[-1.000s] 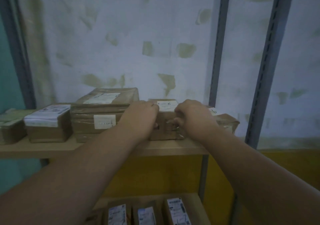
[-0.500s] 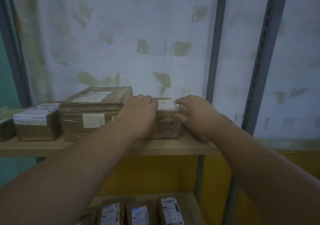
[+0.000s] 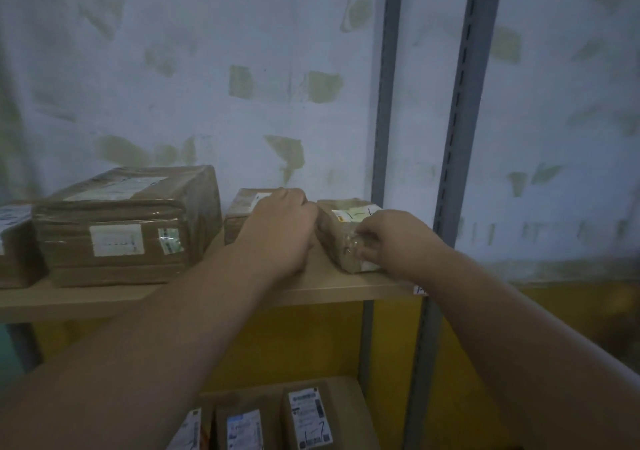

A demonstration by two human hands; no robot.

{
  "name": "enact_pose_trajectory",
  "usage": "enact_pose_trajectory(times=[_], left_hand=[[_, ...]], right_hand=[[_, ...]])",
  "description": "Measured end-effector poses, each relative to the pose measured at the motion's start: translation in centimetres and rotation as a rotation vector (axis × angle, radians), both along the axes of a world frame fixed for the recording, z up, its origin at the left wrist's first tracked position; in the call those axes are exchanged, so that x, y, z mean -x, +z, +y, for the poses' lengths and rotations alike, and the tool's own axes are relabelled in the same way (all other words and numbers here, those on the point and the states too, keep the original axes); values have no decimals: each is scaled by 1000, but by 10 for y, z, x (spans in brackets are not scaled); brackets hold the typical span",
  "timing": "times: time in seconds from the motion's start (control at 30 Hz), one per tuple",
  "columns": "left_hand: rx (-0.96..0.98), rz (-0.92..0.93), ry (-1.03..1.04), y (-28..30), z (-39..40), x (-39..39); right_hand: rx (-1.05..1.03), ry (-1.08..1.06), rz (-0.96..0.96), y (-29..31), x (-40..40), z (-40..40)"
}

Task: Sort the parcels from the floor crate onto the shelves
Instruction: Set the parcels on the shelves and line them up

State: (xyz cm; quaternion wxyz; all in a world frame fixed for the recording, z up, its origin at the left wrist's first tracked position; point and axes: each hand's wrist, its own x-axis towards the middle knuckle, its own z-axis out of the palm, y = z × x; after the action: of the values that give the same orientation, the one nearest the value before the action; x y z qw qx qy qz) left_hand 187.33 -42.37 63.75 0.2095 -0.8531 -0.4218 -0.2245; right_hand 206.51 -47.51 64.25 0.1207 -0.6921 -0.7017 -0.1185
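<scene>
At the far left edge of the frame, a small brown parcel [image 3: 14, 245] with a white label sits partly cut off on the upper shelf [image 3: 104, 302]. Just beside it, in the left-centre of the frame, stands a large taped parcel [image 3: 128, 224], with a white label on its front face and another on top. Right of that, near the middle of the frame, a smaller box [image 3: 242, 214] sits farther back on the same shelf. The left hand [image 3: 280, 231] lies over the right part of that box, palm down; its fingers curl over the box's top far edge, so it appears to hold the box, though the fingertips are hidden. Just right of it, close against the left hand, a wrapped parcel [image 3: 343, 231] with a handwritten white label on top rests near the shelf's front right corner. The right hand [image 3: 391, 242] meets this parcel at its front right side, fingers [image 3: 363, 238] curled and pinching the clear wrapping there. Two grey slotted uprights [image 3: 460, 103] run top to bottom in the right half of the frame, before a pale patched wall. At the bottom centre of the frame, on the lower shelf [image 3: 360, 415], three labelled parcels [image 3: 308, 418] stand side by side.
</scene>
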Motion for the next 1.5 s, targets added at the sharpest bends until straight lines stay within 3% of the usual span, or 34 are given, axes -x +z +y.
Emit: enact_pose_trajectory(times=[0.23, 0.53, 0.8, 1.07, 1.33, 1.5], left_hand=[[-185, 9, -228, -18, -13, -33], [-54, 17, -90, -20, -17, -58], [-72, -148, -140, -41, -34, -39], [51, -292, -31, -96, -95, 83], [232, -176, 255, -184, -121, 272], [390, -71, 384, -231, -139, 376]], right_hand=[[-29, -7, 7, 4, -17, -8], [-79, -64, -114, -6, -26, -4], [-204, 22, 18, -8, -11, -30], [-333, 299, 162, -20, 98, -84], [-252, 562, 276, -91, 272, -89], [-135, 579, 315, -140, 375, -80]])
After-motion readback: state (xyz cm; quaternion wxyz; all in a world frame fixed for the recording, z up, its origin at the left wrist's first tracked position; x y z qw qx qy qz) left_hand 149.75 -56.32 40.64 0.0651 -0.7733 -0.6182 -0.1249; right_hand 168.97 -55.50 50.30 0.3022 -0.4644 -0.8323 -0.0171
